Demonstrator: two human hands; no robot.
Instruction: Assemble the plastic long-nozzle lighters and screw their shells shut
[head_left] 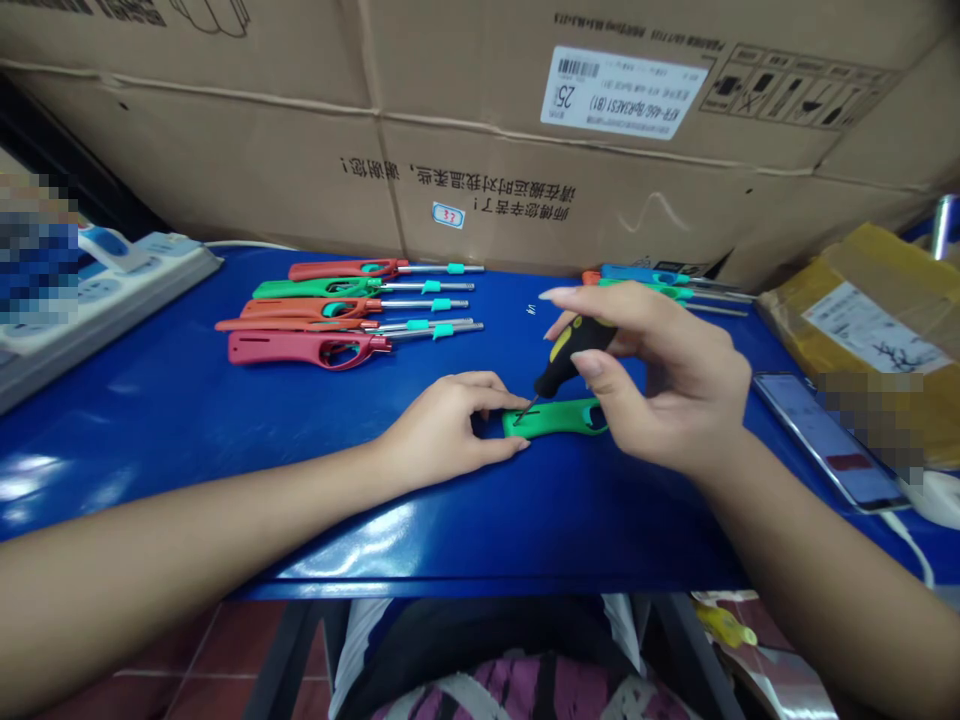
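sits at a blue table, with patterned purple, black and grey clothing below the grip and red floor tiles to the left of it. steadies a green lighter body flat on the tabletop with the left hand, pinching the slotted end between thumb and fingers. grips a black-and-yellow screwdriver by the handle in the right hand, slanted down toward the pinched end, tip just beside the left fingertips; cannot tell whether seated in a hole.

has a lit phone to the right of the grip, beside the right wrist, with a white cable trailing from the near end. shows, beyond the left hand, five lighters laid side by side in red, green, orange and pink, metal rods pointing right, and farther left a white power strip. shows, just beyond the right hand and partly hidden by it, more lighters in blue, green and orange, and past the phone a tape-wrapped package. faces, beyond it all, a large cardboard box with upside-down print and a white label.
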